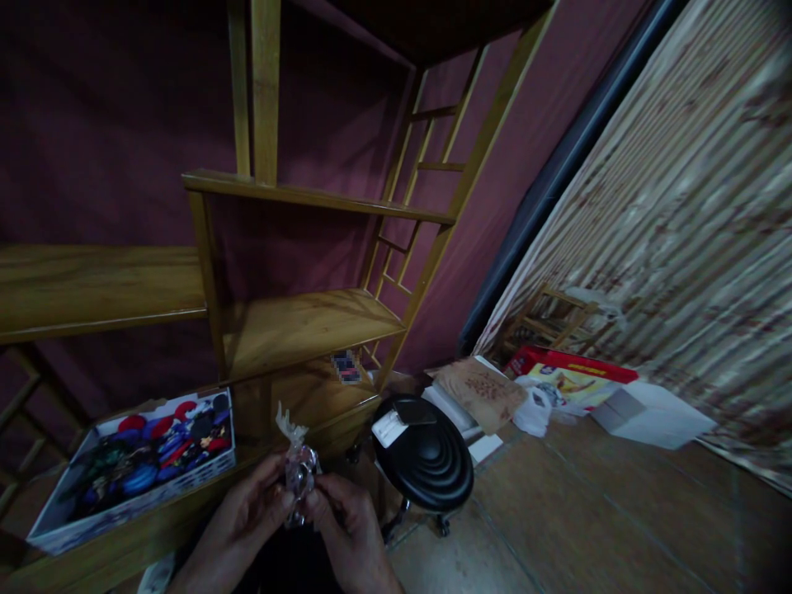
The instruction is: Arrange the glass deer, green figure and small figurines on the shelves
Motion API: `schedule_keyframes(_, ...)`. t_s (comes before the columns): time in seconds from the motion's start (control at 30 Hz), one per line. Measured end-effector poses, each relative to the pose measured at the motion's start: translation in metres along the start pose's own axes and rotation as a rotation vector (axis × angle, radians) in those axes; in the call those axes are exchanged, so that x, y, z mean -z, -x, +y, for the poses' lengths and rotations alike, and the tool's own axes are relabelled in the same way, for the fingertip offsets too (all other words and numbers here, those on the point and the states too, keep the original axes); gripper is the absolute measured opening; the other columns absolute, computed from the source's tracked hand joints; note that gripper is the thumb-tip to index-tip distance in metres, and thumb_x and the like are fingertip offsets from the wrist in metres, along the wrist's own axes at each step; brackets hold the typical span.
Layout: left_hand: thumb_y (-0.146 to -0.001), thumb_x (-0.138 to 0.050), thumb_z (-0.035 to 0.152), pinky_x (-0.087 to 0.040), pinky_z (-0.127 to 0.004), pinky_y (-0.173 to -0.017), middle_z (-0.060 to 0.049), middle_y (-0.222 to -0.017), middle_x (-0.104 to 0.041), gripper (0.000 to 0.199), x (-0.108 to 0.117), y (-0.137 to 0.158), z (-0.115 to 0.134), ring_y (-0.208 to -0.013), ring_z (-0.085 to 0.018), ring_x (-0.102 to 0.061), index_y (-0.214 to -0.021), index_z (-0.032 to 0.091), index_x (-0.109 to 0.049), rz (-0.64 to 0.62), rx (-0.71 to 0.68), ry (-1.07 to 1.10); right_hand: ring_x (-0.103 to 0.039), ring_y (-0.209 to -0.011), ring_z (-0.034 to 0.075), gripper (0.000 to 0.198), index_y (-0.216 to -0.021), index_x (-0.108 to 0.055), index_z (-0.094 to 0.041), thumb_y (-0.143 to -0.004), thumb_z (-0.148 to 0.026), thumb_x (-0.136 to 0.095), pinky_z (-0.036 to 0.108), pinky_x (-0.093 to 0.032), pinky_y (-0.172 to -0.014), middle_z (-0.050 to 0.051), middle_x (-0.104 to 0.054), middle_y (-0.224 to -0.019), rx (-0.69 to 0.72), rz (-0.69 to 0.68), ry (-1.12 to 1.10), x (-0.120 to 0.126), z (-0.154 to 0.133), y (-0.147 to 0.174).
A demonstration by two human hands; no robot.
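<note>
Between my two hands is a small clear plastic bag (301, 472) with its top bunched and sticking up. Shiny contents show inside it, too small to name. My left hand (263, 505) pinches the bag from the left, and my right hand (344, 516) pinches its right side, thumbs toward each other. To the left of my hands, a white box (139, 510) sits on the low wooden ledge, filled with small red, blue, green and dark items (164, 445).
A wooden shelf unit (297, 330) stands ahead against a dark red wall. Right of my hands is a black wheeled stool (426, 462) with a dark flat item and a white card on it. Flat cardboard (479, 392), a white box (652, 412) and a red-yellow box (575, 379) lie on the floor.
</note>
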State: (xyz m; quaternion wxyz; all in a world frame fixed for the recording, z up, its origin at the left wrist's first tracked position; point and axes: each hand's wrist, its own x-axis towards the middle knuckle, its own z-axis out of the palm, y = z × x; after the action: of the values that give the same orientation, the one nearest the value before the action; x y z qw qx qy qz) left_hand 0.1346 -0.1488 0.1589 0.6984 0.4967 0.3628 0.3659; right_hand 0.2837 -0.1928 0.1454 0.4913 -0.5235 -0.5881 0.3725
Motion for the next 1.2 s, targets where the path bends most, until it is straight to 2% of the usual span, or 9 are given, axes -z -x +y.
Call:
schedule_keyframes(0.23, -0.065, -0.069, 0.038, -0.042, -0.035, -0.094, -0.009, -0.119, -0.058, 0.048, 0.010, -0.008, -0.013, -0.111, -0.026, -0.051, -0.109, 0.022, -0.059, 0.066, -0.016, 0.062, -0.055, -0.067, 0.014, 0.033, -0.086, -0.068, -0.018, -0.084, -0.043, -0.046, 0.022, -0.043, -0.061, 0.004, -0.062, -0.072, -0.022, -0.012, 0.003, -0.006, 0.004, -0.010)
schedule_keyframes(0.67, -0.068, -0.066, 0.035, -0.048, -0.030, -0.083, -0.007, -0.112, -0.060, 0.038, 0.008, -0.029, 0.007, -0.096, -0.021, -0.058, -0.105, 0.023, -0.060, 0.001, -0.089, -0.041, -0.054, -0.067, 0.013, 0.033, -0.078, -0.065, -0.016, -0.083, -0.043, -0.047, 0.022, -0.043, -0.062, 0.003, -0.061, -0.071, -0.045, 0.003, -0.074, 0.000, 0.009, -0.028)
schedule_keyframes(0.8, -0.067, -0.067, 0.036, -0.048, -0.028, -0.082, -0.007, -0.111, -0.061, 0.039, 0.005, -0.032, 0.008, -0.097, -0.021, -0.058, -0.103, 0.023, -0.061, 0.027, -0.081, -0.054, -0.056, -0.071, 0.014, 0.030, -0.085, -0.065, -0.017, -0.082, -0.042, -0.050, 0.023, -0.045, -0.064, 0.003, -0.063, -0.076, -0.052, -0.005, -0.069, 0.003, 0.009, -0.029)
schedule_keyframes(1.0, -0.070, -0.064, 0.036, -0.047, -0.027, -0.083, -0.007, -0.112, -0.060, 0.040, -0.001, -0.030, 0.011, -0.100, -0.021, -0.056, -0.106, 0.021, -0.059, -0.019, -0.069, -0.064, -0.057, -0.071, 0.015, 0.028, -0.084, -0.065, -0.018, -0.082, -0.041, -0.051, 0.024, -0.046, -0.066, 0.003, -0.064, -0.077, -0.072, 0.013, -0.119, 0.007, 0.013, -0.025)
schedule_keyframes(1.2, -0.072, -0.061, 0.036, -0.047, -0.026, -0.081, -0.006, -0.109, -0.062, 0.037, -0.006, -0.029, 0.018, -0.101, -0.021, -0.056, -0.106, 0.021, -0.059, -0.001, -0.100, -0.100, -0.059, -0.074, 0.016, 0.030, -0.089, -0.066, -0.019, -0.085, -0.040, -0.046, 0.025, -0.045, -0.070, 0.003, -0.065, -0.079, -0.032, -0.003, -0.094, 0.016, 0.010, -0.025)
